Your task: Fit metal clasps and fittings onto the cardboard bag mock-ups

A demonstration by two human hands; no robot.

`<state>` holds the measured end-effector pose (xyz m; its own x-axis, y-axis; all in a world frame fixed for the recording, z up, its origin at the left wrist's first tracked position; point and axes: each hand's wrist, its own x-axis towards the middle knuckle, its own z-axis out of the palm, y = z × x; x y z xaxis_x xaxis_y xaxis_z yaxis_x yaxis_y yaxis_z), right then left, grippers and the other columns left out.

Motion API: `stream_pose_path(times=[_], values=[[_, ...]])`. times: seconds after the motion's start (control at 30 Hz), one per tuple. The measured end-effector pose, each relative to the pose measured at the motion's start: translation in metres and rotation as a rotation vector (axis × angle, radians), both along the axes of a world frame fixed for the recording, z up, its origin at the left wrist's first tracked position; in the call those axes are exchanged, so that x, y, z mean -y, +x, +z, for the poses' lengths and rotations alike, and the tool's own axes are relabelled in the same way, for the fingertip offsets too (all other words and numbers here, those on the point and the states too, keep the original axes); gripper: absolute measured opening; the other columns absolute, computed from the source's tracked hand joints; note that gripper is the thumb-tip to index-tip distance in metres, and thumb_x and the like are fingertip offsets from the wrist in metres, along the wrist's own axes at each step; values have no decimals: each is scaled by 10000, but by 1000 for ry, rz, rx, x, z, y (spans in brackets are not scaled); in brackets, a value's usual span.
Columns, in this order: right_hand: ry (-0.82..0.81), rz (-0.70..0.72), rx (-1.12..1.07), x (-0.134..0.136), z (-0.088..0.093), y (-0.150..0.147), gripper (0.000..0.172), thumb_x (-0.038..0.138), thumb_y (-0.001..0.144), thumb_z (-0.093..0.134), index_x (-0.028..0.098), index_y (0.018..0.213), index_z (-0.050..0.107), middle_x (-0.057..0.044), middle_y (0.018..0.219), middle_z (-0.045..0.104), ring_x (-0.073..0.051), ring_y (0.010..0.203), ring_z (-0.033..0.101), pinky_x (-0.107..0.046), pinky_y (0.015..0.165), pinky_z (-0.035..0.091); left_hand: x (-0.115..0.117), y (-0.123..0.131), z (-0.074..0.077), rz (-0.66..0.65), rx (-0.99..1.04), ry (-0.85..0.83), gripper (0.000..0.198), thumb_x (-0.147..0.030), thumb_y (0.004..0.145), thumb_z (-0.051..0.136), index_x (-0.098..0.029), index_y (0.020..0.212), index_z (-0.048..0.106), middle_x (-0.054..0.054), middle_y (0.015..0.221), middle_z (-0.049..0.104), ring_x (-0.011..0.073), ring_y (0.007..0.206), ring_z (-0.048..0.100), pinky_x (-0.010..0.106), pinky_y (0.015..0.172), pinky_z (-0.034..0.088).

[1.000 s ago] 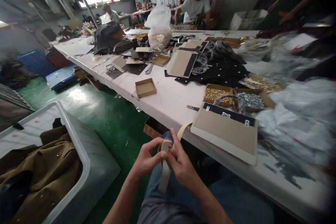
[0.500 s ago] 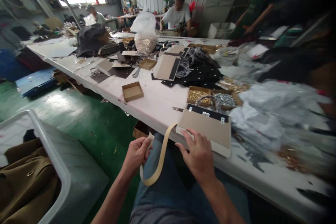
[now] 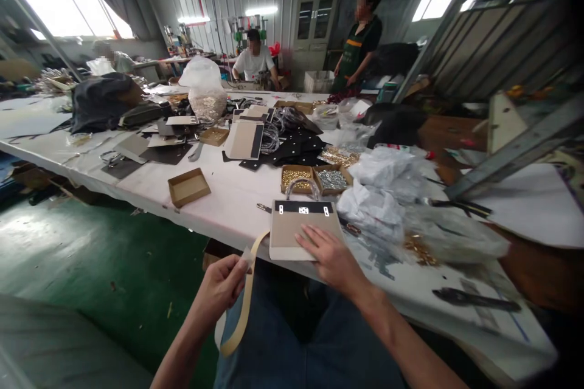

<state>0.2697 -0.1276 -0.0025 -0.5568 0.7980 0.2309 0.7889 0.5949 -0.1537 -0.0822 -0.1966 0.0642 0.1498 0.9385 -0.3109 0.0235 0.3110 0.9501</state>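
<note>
My left hand (image 3: pixel 224 287) is closed around a small pale piece of paper or tape (image 3: pixel 247 255), in front of the table edge. A long cream strip (image 3: pixel 244 322) loops down beside that hand and runs up to the table by the bag panel; whether my fingers also grip it is hidden. My right hand (image 3: pixel 331 255) lies with fingers stretched out on the lower right of a beige bag panel (image 3: pixel 285 234). That panel has a black top band with metal fittings and a wrapped, curved handle (image 3: pixel 305 184). A slim dark metal tool (image 3: pixel 263 207) pokes out at its left.
Small boxes of gold studs (image 3: pixel 296 177) and silver hardware (image 3: pixel 332 179) stand behind the panel. An open cardboard box (image 3: pixel 189 187) sits to the left. Plastic bags (image 3: pixel 378 209) crowd the right, near a black tool (image 3: pixel 474 299). Co-workers (image 3: pixel 360 42) are across the table (image 3: pixel 237 194).
My view has swung to the right. My right hand has moved from the panel's near edge onto its surface, fingers now flat. The left hand keeps its pinch and the strip hangs beside it.
</note>
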Motion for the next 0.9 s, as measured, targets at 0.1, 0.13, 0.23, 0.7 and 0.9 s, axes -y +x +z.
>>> stream_pose_path(times=[0.1,0.13,0.23,0.7,0.9], values=[[-34,134,-29,-1,-1,24,1007,-71,838,564,337,1755,490,-59,1853,394,-305,1690,444,-559,1392,401,-4,8,12,-79,-25,8,602,-751,1040,677,-152,1025,731,-54,607,493,75,477,357,216,473,264],[-41,174,-43,-3,-1,31,1049,-91,818,539,360,1763,467,-37,1860,376,-290,1702,426,-557,1399,396,-5,9,14,-88,-32,4,601,-750,1045,670,-152,1019,728,-54,610,490,75,477,353,218,471,255],[-69,275,-79,-10,0,48,1098,-117,802,500,395,1771,433,-1,1860,366,-272,1717,395,-561,1413,378,-6,13,16,-109,-49,8,592,-740,1057,656,-158,962,706,-50,619,491,76,488,351,225,477,237],[-278,-170,-691,21,83,13,601,545,978,864,371,1534,719,-103,1520,730,-358,1248,754,-556,1112,638,-41,59,42,-215,-461,344,474,-447,1090,632,-188,695,596,-13,634,551,132,611,449,294,608,288],[-829,-205,-1183,38,63,-30,690,525,919,927,297,1529,700,-117,1344,794,-323,1214,775,-515,1087,639,-42,82,32,-217,-554,398,477,-476,1078,663,-192,694,643,11,654,605,144,624,492,296,613,304]])
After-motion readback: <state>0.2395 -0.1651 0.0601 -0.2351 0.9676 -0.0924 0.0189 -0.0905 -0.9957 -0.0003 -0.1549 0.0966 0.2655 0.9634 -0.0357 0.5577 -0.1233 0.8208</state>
